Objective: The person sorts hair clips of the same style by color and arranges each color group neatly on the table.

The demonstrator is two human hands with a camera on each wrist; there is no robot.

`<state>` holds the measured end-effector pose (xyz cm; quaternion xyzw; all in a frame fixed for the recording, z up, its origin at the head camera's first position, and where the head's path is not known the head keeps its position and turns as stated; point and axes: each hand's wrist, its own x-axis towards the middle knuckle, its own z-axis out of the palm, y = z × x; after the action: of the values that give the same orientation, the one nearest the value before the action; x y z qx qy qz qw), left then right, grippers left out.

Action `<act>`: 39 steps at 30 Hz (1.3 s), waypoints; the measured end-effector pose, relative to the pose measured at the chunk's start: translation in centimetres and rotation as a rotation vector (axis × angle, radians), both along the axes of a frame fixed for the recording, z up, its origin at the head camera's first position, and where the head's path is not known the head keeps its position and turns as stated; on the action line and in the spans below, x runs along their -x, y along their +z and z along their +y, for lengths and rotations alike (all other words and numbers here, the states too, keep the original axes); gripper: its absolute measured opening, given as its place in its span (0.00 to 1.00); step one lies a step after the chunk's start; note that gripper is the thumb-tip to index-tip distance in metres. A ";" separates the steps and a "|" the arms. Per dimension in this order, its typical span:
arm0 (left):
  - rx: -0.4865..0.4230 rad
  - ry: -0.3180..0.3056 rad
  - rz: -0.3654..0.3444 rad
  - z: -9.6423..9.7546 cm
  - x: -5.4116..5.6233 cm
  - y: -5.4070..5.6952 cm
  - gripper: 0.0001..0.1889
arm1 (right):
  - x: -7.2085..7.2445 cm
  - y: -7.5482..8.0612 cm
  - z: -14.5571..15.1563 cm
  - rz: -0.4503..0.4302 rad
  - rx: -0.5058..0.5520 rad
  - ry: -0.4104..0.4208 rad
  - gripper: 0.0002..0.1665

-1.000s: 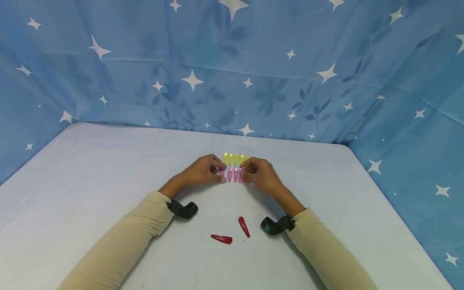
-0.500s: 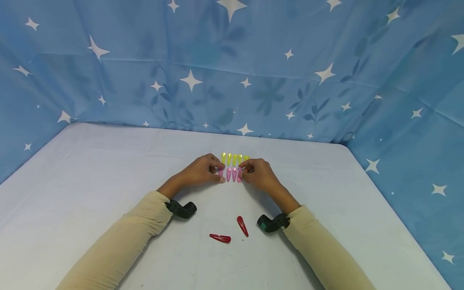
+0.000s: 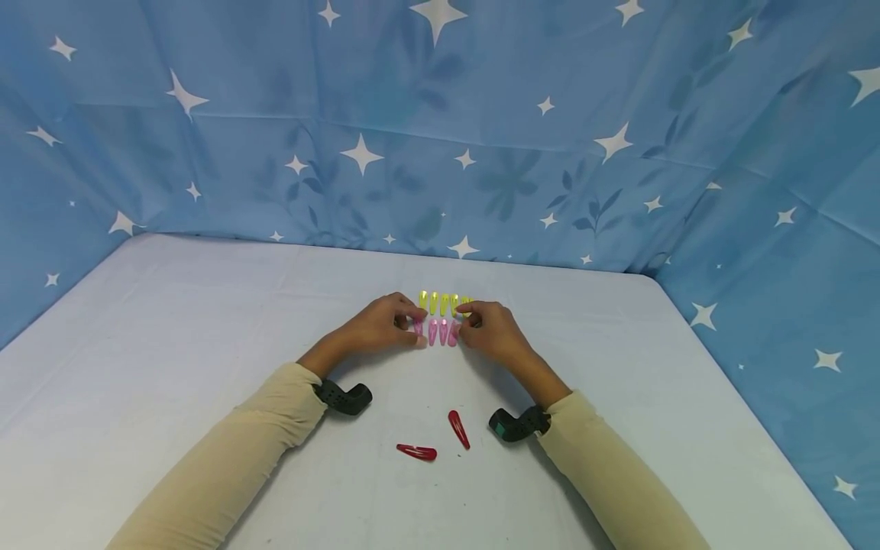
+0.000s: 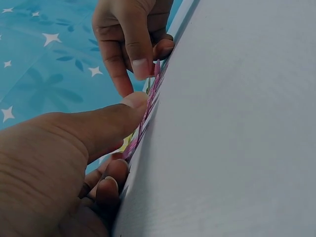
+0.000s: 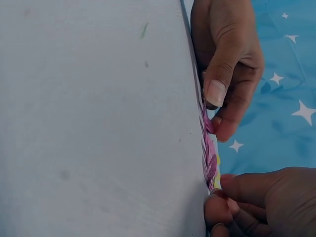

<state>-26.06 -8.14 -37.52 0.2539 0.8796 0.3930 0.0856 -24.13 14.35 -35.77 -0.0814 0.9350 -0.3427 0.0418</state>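
In the head view, a row of several pink snap hair clips (image 3: 432, 333) lies just in front of a row of several yellow snap hair clips (image 3: 434, 303). My left hand (image 3: 382, 325) holds the leftmost pink clip (image 3: 418, 328) between thumb and fingers, with part of it covered. At the row's other end, my right hand (image 3: 496, 333) pinches the rightmost pink clip (image 3: 453, 335). The left wrist view shows the pink clips (image 4: 148, 108) edge-on beside my thumb. From the right wrist, my fingertips are right at the near end of the pink row (image 5: 210, 153).
Two red snap hair clips lie apart nearer the body, one slanted (image 3: 459, 430) and one nearly sideways (image 3: 416, 452). A white cloth covers the table (image 3: 206, 321). Behind it hangs a blue curtain (image 3: 385, 198) with white stars.
The head view has shifted slightly. The right hand has drawn a little to the left with the rightmost pink clip, closer to its neighbour. The left hand stays at the leftmost one.
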 end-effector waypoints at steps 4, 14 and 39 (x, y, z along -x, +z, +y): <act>-0.020 -0.001 0.003 0.0 0.2 -0.1 0.25 | -0.3 0.2 0.2 -0.002 0.019 -0.002 0.23; -0.110 0.049 -0.055 0.1 0.1 0.0 0.27 | -1.5 0.2 1.4 0.012 0.026 0.030 0.24; -0.001 -0.250 -0.059 1.2 -8.2 3.1 0.14 | -7.7 0.9 2.5 -0.104 0.065 0.376 0.15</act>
<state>-17.84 -6.98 -34.39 0.3500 0.8379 0.3872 0.1597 -16.48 16.83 -34.90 -0.2378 0.8884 -0.3627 0.1508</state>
